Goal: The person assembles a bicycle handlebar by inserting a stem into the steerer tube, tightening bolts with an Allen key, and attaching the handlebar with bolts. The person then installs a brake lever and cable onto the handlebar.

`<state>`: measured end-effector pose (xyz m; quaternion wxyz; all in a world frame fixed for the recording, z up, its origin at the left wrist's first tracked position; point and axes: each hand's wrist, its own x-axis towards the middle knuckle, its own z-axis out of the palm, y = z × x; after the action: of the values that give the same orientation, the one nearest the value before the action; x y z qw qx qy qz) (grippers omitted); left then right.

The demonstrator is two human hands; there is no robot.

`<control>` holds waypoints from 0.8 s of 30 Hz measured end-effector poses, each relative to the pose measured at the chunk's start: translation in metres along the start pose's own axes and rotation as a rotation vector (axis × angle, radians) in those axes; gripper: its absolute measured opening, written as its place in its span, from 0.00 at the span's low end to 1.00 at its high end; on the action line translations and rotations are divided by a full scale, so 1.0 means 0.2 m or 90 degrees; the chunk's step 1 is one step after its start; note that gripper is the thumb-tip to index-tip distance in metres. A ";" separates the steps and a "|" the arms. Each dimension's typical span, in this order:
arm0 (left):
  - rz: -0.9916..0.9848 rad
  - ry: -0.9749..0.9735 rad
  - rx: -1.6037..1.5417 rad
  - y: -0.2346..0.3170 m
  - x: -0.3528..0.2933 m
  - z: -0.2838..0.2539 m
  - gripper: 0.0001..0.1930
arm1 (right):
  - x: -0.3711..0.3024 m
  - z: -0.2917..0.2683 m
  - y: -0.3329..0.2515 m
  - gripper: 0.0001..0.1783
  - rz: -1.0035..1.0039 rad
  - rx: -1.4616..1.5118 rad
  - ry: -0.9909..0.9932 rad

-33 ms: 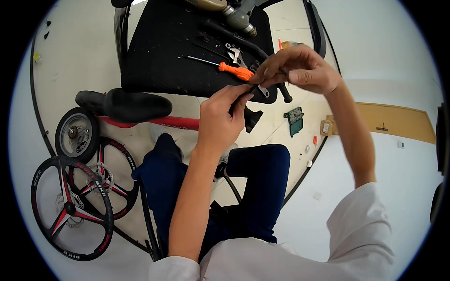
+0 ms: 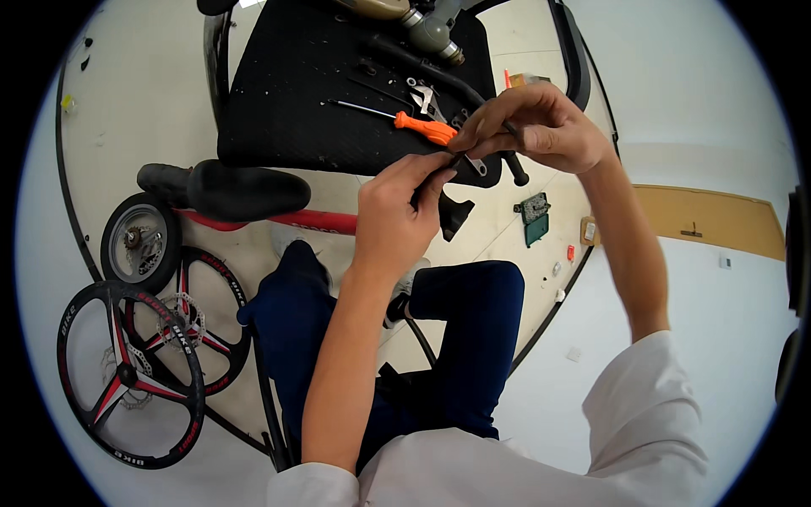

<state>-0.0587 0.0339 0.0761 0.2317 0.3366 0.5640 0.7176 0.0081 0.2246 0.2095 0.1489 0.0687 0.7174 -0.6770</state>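
My left hand [image 2: 397, 207] is closed in a pinch at the front edge of the black chair seat. Its fingertips meet those of my right hand [image 2: 541, 127], which is also closed, over a small dark piece [image 2: 457, 159]. Fingers cover most of that piece, so its kind does not show. A thin dark end also shows between the right thumb and fingers. Right behind the hands lie a screwdriver [image 2: 422, 128] with an orange handle and an adjustable wrench [image 2: 427, 103]. A black bent tube [image 2: 439, 74] runs across the seat and passes behind my right hand.
The chair seat [image 2: 287, 101] also carries a hex key and small parts. Below it lies a red bicycle frame [image 2: 317, 221] with a black saddle [image 2: 245, 190]. Several wheels [image 2: 127, 376] lean at the left. A green case [image 2: 534, 230] lies open on the floor.
My right forearm has shifted very slightly to the left. Both hands keep the same pinch on the small dark piece.
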 end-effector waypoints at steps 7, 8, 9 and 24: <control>0.037 -0.057 0.048 0.01 0.03 -0.03 0.11 | 0.06 -0.04 0.18 0.18 -0.103 0.105 0.015; 0.027 -0.064 0.037 0.01 0.04 -0.03 0.11 | 0.07 -0.04 0.18 0.18 -0.091 0.126 0.038; 0.018 -0.067 0.026 0.00 0.03 -0.03 0.11 | 0.09 -0.03 0.18 0.18 -0.115 0.086 0.068; -0.051 -0.128 0.015 0.05 0.04 -0.10 0.10 | 0.16 0.48 0.15 0.13 -0.281 -0.392 0.749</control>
<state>-0.0786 0.0246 0.0841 0.3114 0.3869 0.5593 0.6638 -0.0013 0.1284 0.1683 -0.3927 0.2315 0.8353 -0.3074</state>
